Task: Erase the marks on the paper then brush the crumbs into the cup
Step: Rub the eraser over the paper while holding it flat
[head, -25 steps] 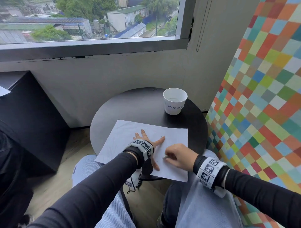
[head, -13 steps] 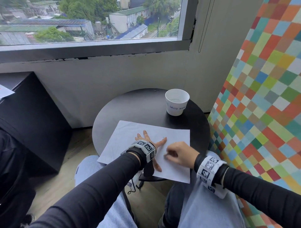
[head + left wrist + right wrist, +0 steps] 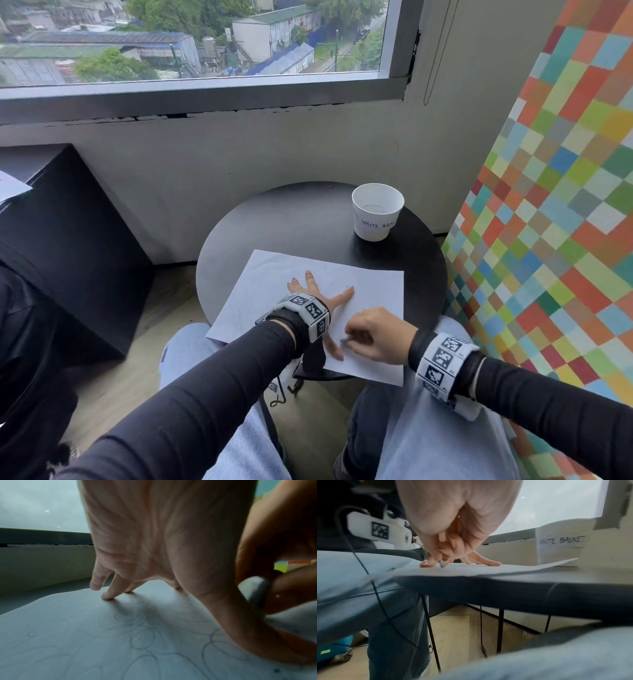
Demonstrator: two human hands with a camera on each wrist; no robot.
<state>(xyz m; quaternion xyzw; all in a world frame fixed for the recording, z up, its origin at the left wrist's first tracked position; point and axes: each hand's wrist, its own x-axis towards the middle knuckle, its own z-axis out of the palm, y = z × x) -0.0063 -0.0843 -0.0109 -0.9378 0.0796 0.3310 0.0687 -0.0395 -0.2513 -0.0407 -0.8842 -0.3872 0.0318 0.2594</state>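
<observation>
One small round black table [image 3: 274, 222] stands below a window [image 3: 191, 37] that looks out on roofs and trees, with a grey wall under the sill and a panel of many-coloured squares [image 3: 548, 205] to the right. A dark cabinet [image 3: 68, 246] sits to the left, and the floor is pale wood. The person's knees in light jeans reach under the table's near edge.

The near corner of the paper [image 3: 370, 294] overhangs the table edge, and part of the sheet lies hidden beneath both hands. In the head view the eraser is almost wholly covered by the curled fingers; whether loose crumbs lie on the sheet cannot be made out.

The paper is white, lies flat on the near half of the table, and carries faint looping pencil marks [image 3: 142, 639]. The left hand [image 3: 320, 291] rests on it with fingers spread and straight, tips pressing the sheet. The right hand [image 3: 373, 334] has its fingers curled tight around a small pale eraser [image 3: 254, 589], whose end touches the paper just beside the left thumb. The white paper cup [image 3: 376, 212], lettered "WASTE BASKET", stands upright on the far right of the table, apart from the sheet.
</observation>
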